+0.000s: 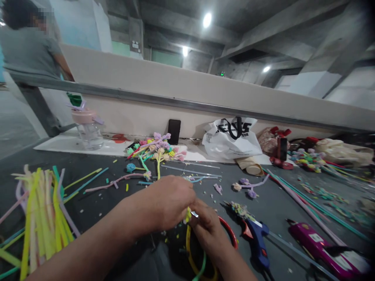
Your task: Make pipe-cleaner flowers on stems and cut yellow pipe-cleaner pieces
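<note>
My left hand [171, 201] and my right hand [206, 226] meet low in the middle of the view, over a dark grey table [96, 164]. Both are closed in a pinch on a yellow pipe cleaner [188, 216], whose short tip pokes up between the fingers. Its long end curves down under my right wrist, beside a green strand [200, 271]. A small silvery piece shows at my right fingertips; I cannot make out what it is. Red-handled scissors [230, 232] lie just behind my right hand.
A bundle of yellow, green and lilac pipe cleaners [43, 218] lies at left. Finished pipe-cleaner flowers [156, 150] are beyond my hands. A blue glue gun [258, 238] and a magenta tool [319, 246] lie at right. A white bag [231, 138], a phone [174, 130], a jar [88, 128]; a person [27, 50] stands far left.
</note>
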